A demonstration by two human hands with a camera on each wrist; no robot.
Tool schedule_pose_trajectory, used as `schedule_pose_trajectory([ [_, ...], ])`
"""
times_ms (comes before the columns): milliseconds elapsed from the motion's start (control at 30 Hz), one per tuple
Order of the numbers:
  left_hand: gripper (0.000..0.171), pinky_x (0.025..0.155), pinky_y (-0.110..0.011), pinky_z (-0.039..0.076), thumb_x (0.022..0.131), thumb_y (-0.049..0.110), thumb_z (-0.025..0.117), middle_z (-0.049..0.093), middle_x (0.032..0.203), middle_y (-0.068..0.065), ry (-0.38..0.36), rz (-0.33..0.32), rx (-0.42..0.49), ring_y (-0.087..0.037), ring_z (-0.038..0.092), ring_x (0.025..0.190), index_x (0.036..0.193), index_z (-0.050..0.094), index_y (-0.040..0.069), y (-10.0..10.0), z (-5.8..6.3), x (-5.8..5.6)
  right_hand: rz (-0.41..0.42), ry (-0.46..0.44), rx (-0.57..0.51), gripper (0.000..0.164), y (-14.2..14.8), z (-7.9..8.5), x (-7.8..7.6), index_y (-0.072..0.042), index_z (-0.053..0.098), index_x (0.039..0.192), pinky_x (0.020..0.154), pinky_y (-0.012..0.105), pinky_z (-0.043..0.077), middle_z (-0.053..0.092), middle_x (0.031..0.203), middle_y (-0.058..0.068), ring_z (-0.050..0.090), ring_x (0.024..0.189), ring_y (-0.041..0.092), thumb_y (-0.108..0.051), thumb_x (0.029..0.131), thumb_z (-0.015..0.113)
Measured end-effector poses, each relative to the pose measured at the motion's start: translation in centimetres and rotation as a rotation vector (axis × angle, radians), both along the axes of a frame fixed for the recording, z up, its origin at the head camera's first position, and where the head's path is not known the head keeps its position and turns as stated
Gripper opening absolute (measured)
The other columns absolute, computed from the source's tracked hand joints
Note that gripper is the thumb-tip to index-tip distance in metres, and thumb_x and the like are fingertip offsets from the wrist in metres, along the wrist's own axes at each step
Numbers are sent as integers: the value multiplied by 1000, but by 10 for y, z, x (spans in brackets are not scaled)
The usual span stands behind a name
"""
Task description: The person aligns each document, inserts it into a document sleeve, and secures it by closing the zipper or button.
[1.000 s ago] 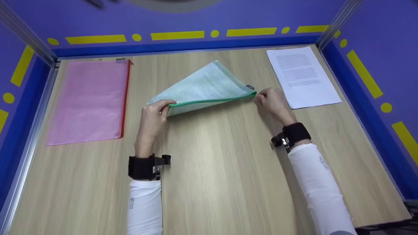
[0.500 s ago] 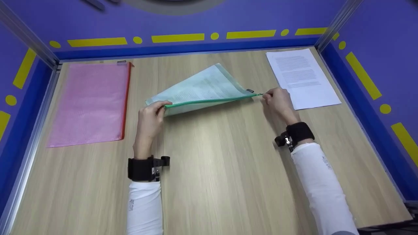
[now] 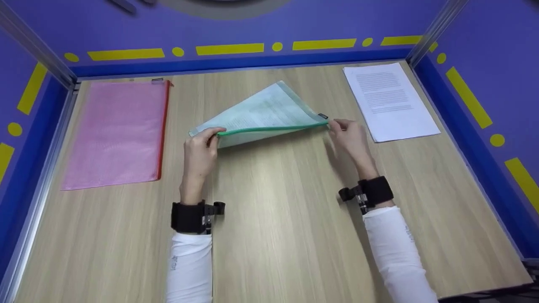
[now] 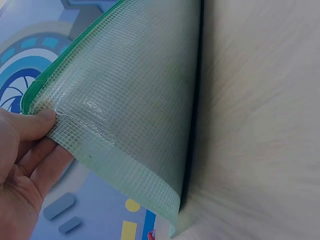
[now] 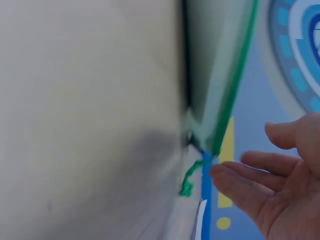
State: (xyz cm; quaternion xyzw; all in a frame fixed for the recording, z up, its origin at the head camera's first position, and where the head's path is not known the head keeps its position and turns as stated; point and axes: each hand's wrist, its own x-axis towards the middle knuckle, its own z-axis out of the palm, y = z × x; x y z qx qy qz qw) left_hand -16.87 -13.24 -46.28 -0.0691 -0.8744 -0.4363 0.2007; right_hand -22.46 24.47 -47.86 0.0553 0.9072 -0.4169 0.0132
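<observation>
A pale green mesh zipper pouch (image 3: 263,108) with printed sheets showing through it lies mid-table, its near edge raised. My left hand (image 3: 201,151) pinches the left end of the green zipper edge; in the left wrist view the thumb (image 4: 40,124) presses the mesh from above, with fingers beneath. At the other end, near the black tag, is my right hand (image 3: 351,139). Its thumb and fingers are apart in the right wrist view, with nothing between them. Beside the fingertips dangles a green zipper pull cord (image 5: 187,181).
A pink mesh zipper pouch (image 3: 120,134) with a red zipper lies flat at the left. At the back right is a stack of printed paper (image 3: 389,101). Purple and blue panels (image 3: 236,59) border the table on three sides.
The right hand first drew the zipper pull outward to the right. It has since let go and come back left and nearer. The left hand keeps its pinch, shifted slightly right.
</observation>
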Motion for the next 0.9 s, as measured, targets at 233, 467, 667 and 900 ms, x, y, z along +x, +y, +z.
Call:
schedule_pose_trajectory([
  [233, 21, 83, -40, 59, 95, -1, 60, 76, 108, -14, -4, -42, -22, -23, 72, 96, 109, 74, 3, 14, 3, 1, -11, -229, -253, 65, -16, 2, 16, 4, 60, 131, 103, 42, 52, 65, 130, 23, 64, 121, 31, -52, 100, 48],
  [467, 21, 72, -33, 56, 95, -2, 59, 77, 103, -13, 16, -105, -62, -18, 67, 79, 107, 75, 3, 28, 3, 1, 17, -346, -506, 68, -36, -12, 20, 5, 45, 144, 105, 39, 51, 59, 139, 22, 61, 127, 31, -50, 103, 41],
  [667, 20, 66, -28, 50, 94, -1, 60, 78, 100, -11, 34, -149, -100, -14, 58, 68, 106, 76, 4, 41, 1, 2, -19, -400, -617, 75, -50, -18, 22, 3, 33, 151, 100, 34, 54, 57, 141, 21, 62, 127, 28, -54, 102, 39],
  [900, 19, 74, -33, 59, 93, 2, 64, 78, 101, -10, 20, -273, -126, -16, 72, 82, 106, 77, 5, 55, -2, 6, -69, -414, -861, 69, -62, -25, 20, 0, 38, 148, 92, 35, 58, 60, 136, 26, 66, 119, 29, -52, 103, 41],
])
